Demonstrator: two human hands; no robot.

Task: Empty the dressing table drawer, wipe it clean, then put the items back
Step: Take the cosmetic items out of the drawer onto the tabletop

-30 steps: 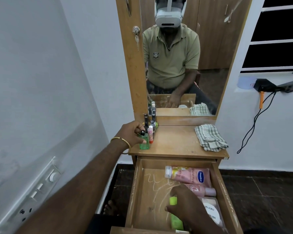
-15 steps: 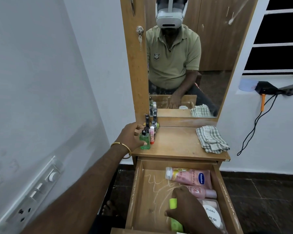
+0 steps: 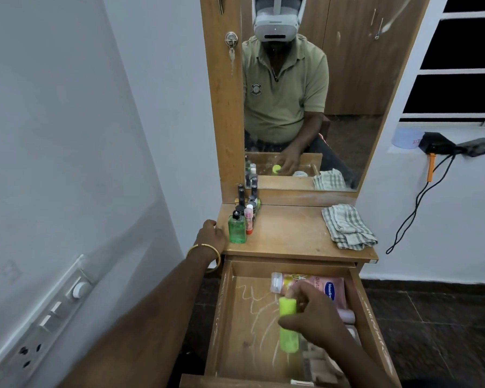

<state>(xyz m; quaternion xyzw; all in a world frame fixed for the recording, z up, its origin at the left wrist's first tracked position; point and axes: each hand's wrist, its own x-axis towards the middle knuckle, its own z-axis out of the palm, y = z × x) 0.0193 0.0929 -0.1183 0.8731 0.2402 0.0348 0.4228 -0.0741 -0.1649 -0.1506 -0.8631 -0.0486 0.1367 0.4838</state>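
Observation:
The wooden drawer (image 3: pixel 224 317) is pulled open below the dressing table top (image 3: pixel 289 233). My right hand (image 3: pixel 311 315) grips a lime-green bottle (image 3: pixel 288 334) and holds it lifted above the drawer floor. Under it lie a pink Vaseline tube (image 3: pixel 328 284) and more pink containers at the drawer's right side. My left hand (image 3: pixel 210 233) rests at the table top's left edge, empty, just left of a green pump bottle (image 3: pixel 237 228). Several small bottles (image 3: pixel 248 203) stand behind that one.
A folded checked cloth (image 3: pixel 347 228) lies on the right of the table top. The mirror (image 3: pixel 305 107) rises behind. A white wall with a switch panel (image 3: pixel 53 317) is close on the left. A black cable (image 3: pixel 415 208) hangs on the right wall.
My left hand has let go of the green pump bottle and drawn back to the table edge. My right hand has lifted the lime-green bottle up from the drawer floor.

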